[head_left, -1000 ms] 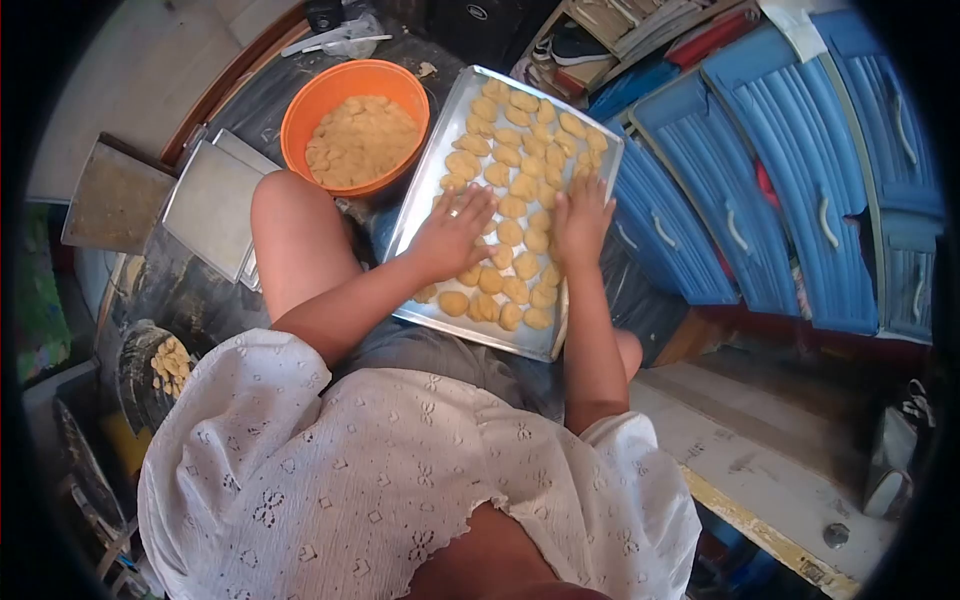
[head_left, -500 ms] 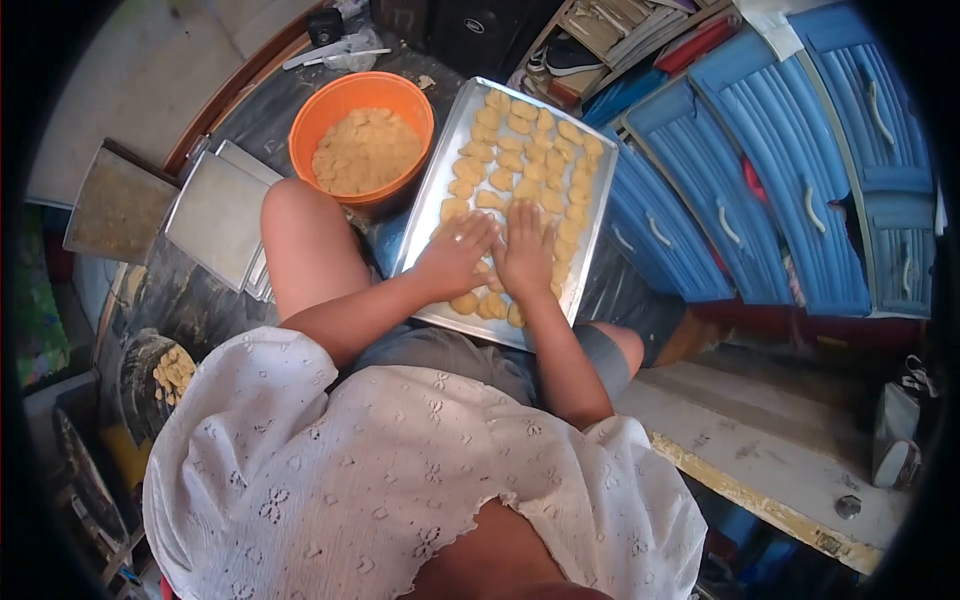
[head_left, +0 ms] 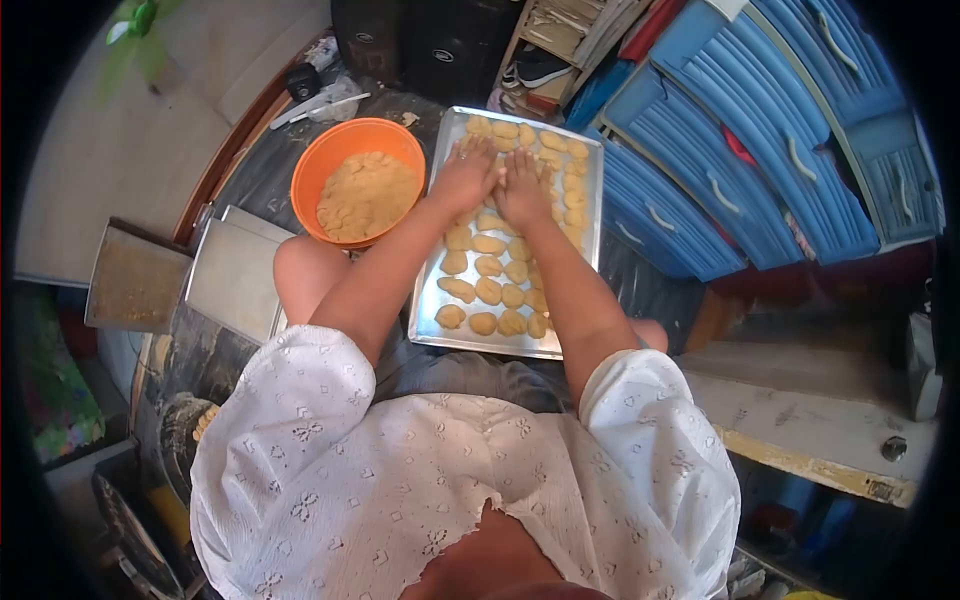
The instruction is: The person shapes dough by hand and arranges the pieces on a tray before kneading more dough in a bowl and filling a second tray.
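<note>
A metal baking tray (head_left: 428, 322) lies across my lap, bearing rows of yellowish dough pieces (head_left: 488, 290). Both hands rest side by side on dough near the tray's far end. My left hand (head_left: 468, 178) lies flat with its fingers stretched forward, covering the pieces under it. Close beside it, my right hand (head_left: 523, 190) is flattened on more dough, fingers extended. Their thumbs nearly meet. Left of the tray stands an orange bowl (head_left: 302, 190) with a mass of the same dough (head_left: 368, 195) inside.
Stacked metal trays (head_left: 230, 275) lie beside my left knee. A plastic bag (head_left: 335, 105) with a white utensil sits behind the bowl. Blue drawers (head_left: 700, 180) line the right side, and black speakers (head_left: 440, 50) stand at the back. A wooden ledge (head_left: 800, 415) runs at lower right.
Both hands have moved from the tray's near half to its far end, arms reaching further forward. Dough pieces in the near rows are now uncovered. The camera view has shifted.
</note>
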Demonstrator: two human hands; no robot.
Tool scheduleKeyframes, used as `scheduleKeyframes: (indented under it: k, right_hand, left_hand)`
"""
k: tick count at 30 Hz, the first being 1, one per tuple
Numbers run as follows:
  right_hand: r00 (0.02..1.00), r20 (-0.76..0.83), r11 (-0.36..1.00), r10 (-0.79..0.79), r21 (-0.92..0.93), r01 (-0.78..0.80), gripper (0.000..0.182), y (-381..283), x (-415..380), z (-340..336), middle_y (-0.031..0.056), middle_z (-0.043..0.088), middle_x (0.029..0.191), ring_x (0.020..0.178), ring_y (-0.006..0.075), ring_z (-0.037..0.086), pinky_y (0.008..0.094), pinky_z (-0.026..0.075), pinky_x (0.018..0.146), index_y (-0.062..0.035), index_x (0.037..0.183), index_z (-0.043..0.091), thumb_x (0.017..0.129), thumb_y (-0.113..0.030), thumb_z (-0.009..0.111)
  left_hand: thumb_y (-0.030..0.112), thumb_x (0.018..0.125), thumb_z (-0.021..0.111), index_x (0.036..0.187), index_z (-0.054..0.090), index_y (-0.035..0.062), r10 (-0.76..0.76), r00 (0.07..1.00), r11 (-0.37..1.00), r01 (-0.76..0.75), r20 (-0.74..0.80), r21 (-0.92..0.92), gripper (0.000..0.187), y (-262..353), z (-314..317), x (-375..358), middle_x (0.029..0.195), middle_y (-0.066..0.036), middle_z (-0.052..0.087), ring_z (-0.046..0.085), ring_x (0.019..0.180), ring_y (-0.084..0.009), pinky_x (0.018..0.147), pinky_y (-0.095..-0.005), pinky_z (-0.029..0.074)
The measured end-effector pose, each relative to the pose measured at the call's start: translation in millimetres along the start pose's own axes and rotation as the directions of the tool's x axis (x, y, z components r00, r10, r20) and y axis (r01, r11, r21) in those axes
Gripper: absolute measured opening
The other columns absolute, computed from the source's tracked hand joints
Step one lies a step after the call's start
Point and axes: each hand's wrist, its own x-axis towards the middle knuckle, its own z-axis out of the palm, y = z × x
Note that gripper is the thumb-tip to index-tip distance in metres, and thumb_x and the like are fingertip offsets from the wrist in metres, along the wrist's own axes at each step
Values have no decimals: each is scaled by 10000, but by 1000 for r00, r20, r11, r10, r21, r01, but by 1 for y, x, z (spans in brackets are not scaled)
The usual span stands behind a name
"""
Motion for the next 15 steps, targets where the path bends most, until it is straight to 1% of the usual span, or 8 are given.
scheduleKeyframes:
  k: [1,3,4,6,7,9,10,15]
  right_hand:
    - [1000,2,1000,12,-5,-12,627,5,-2,-3,144,243,1515,1410,277,202,511,120,1130,-40,1430,309,935,-422,364]
    - [994,-110,964,21,265,9,506,16,2,-11,142,433,1384,1331,297,333,514,204,1092,-69,1320,476,901,-352,458]
    - [994,-110,966,13,258,16,506,22,4,-15,142,433,1384,1331,297,333,514,204,1092,-69,1320,476,901,-352,458]
    - [913,-159,883,375,360,-300,342,32,-2,-16,108,568,1141,1131,305,500,482,354,974,-106,1132,614,820,-239,573]
    - [915,-148,883,375,358,-304,342,37,-4,-13,108,568,1141,1131,305,500,482,354,974,-106,1132,614,820,-239,573]
    - [898,-257,884,358,401,-238,232,44,-6,-7,89,589,961,935,300,572,440,435,832,-132,965,678,741,-161,628]
    - [899,-253,884,357,402,-238,232,50,-3,-6,89,589,961,935,300,572,440,435,832,-132,965,678,741,-161,628]
    - [941,-209,901,266,402,-166,143,61,0,-14,138,612,910,855,327,595,425,477,757,-113,848,702,724,-150,642]
  left_hand:
    - [367,943,422,1346,440,25,10,1000,1000,-10,5,-6,529,-4,4,6,1451,-145,363,272,1376,-315,1133,-484,157]
    - [292,927,473,1342,456,56,37,999,999,-39,34,32,477,-12,6,18,1443,-127,380,274,1377,-309,1136,-483,152]
    - [220,891,530,1282,524,83,96,993,994,-91,-75,64,415,-11,9,22,1362,-116,471,377,1313,-293,1113,-464,220]
    - [210,875,548,1237,562,93,133,990,990,-131,-42,54,380,-9,9,28,1290,-104,517,436,1247,-281,1076,-445,267]
    - [201,860,566,1192,600,103,183,983,982,-182,-3,51,347,-5,8,29,1218,-92,563,495,1181,-269,1039,-426,315]
    - [202,846,583,1147,624,115,192,981,980,-193,20,42,316,-1,15,34,1139,-75,585,527,1104,-257,986,-409,342]
    - [203,833,600,1103,647,127,206,978,977,-208,34,41,284,1,18,37,1060,-58,606,559,1028,-244,933,-393,370]
    - [206,812,626,997,670,134,197,980,976,-195,-8,92,204,8,39,44,950,-41,614,569,956,-238,888,-386,372]
